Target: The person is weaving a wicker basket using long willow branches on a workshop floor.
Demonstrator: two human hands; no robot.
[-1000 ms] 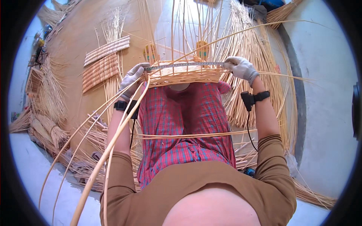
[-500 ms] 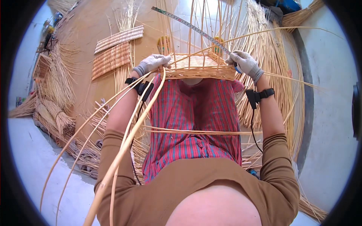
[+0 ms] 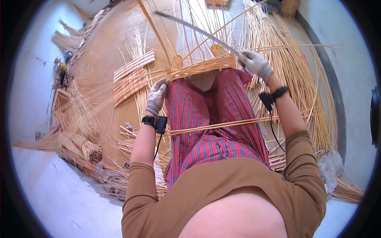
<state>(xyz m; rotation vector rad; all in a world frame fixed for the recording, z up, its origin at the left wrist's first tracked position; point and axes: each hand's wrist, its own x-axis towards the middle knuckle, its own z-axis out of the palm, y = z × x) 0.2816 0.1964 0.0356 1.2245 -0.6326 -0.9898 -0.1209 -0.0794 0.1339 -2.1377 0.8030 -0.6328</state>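
Observation:
A partly woven wicker basket (image 3: 206,67) rests across my knees, its tall upright rods rising away from me. My left hand (image 3: 158,92), in a pale glove, is closed at the basket's left front corner, with its fingertips partly hidden. From that corner a thick willow rod (image 3: 154,27) slants up to the far left, and thinner rods beside it are smeared by motion. My right hand (image 3: 256,64), also gloved, grips a tape measure at the basket's right end. The tape's extended blade (image 3: 198,31) reaches up and left over the upright rods; its case is mostly hidden by the hand.
Two loose rods (image 3: 214,127) lie across my checked lap cloth (image 3: 186,107). Striped woven panels (image 3: 131,85) lie on the floor to the left. A large spread of rods (image 3: 285,67) covers the right side, and bundles (image 3: 85,146) lie at the left.
The long rods at my left hand have swung from the lower left to the far left. My left hand has dropped nearer, and the basket has tilted and turned. The tape stays in my right hand.

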